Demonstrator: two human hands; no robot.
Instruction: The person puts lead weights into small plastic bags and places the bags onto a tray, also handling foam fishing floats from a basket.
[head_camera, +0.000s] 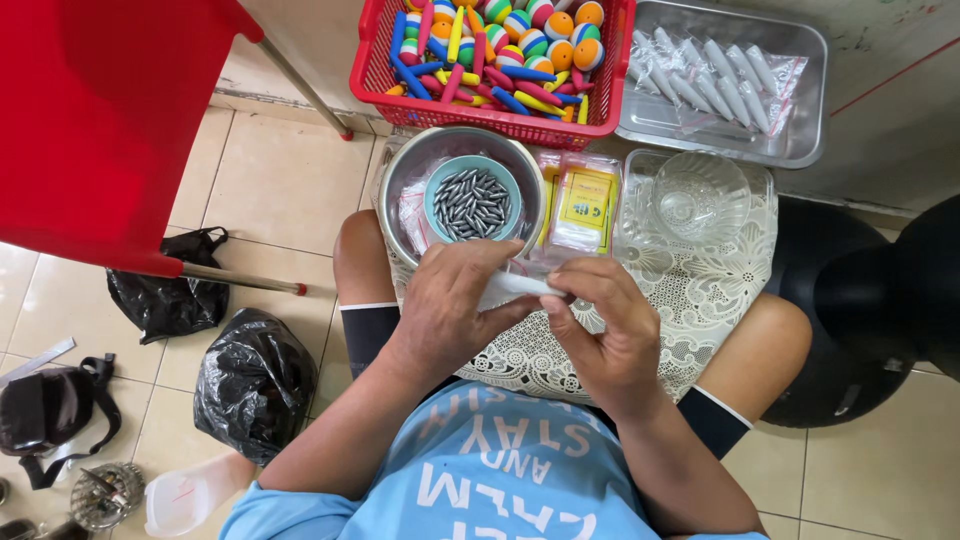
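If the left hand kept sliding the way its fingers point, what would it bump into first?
The left hand points right, along the small clear packet it holds. It would most likely meet the right hand first, whose fingers grip the packet's other end. Depth is hard to judge from above.

The fingers (470, 285) hide most of the small clear packet (520, 287).

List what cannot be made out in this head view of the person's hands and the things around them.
- Small clear packet: contents hidden by the left hand and right hand.
- Red basket: top cut off by the frame edge.
- Grey pieces in the teal bowl: too small to identify.
- Steel tray: packets' contents unclear through the plastic.
- Black bags: opaque.
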